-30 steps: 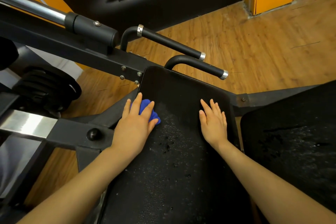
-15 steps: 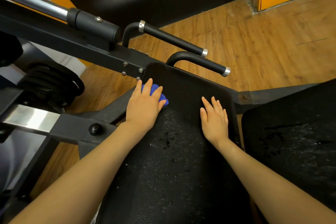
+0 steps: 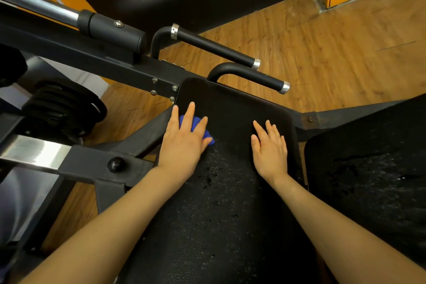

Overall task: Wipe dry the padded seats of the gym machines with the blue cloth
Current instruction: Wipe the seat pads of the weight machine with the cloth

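A long black padded seat [image 3: 226,203] runs from the bottom of the view up to the centre, speckled with water drops in its middle and near part. My left hand [image 3: 184,140] lies flat with straight fingers on the blue cloth [image 3: 208,137], pressing it onto the seat's far left edge. Only small parts of the cloth show between and beside the fingers. My right hand [image 3: 269,147] rests flat and open on the right side of the same seat. A second black pad [image 3: 373,173] with wet streaks lies to the right.
Two black handle bars [image 3: 249,76] with chrome end caps stick out beyond the seat's far end. The machine's black frame and a chrome bar [image 3: 46,10] cross the left side, above stacked weight plates [image 3: 60,108]. Wooden floor [image 3: 322,53] spreads to the right.
My left hand has slid the blue cloth away from me along the seat's left edge toward its far end. My right hand has stayed in place.
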{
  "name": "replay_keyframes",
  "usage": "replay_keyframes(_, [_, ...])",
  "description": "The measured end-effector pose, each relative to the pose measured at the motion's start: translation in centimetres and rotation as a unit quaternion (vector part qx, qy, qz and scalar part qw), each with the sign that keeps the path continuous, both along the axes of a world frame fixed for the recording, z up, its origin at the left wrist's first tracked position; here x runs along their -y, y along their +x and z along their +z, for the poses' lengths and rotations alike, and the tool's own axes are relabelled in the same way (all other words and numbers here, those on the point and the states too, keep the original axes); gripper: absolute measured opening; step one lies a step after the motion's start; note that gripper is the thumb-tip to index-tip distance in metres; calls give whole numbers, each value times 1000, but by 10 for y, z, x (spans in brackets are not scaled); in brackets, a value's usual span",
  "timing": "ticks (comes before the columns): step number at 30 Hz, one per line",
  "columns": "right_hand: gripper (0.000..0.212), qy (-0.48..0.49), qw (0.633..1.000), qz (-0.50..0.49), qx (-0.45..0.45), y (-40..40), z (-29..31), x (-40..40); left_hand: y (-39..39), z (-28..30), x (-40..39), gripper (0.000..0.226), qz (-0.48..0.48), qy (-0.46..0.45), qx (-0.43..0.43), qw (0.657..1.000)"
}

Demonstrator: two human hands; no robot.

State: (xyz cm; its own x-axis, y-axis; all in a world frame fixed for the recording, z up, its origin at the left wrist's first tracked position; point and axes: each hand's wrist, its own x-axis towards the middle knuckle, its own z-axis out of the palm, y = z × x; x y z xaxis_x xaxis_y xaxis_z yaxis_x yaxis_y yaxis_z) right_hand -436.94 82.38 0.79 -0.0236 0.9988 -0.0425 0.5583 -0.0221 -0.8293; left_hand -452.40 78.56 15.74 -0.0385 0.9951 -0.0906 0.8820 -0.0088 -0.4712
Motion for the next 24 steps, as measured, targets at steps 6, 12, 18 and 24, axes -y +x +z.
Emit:
replay_keyframes(6, [47,1,1000,-3,-6,-2,-2,0,10,-7,-50,57,8,9,6,1000])
replay_keyframes(12, [47,0,1000,-4,-4,-3,-2,0,6,-1,-28,56,-12,-12,18,1000])
replay_keyframes(18, [48,1,1000,-9,0,-2,-3,-1,14,-4,30,59,-17,-46,10,999])
replay_keyframes(24, [48,1,1000,-7,4,-2,-3,-2,16,-8,18,59,-10,-34,27,999])
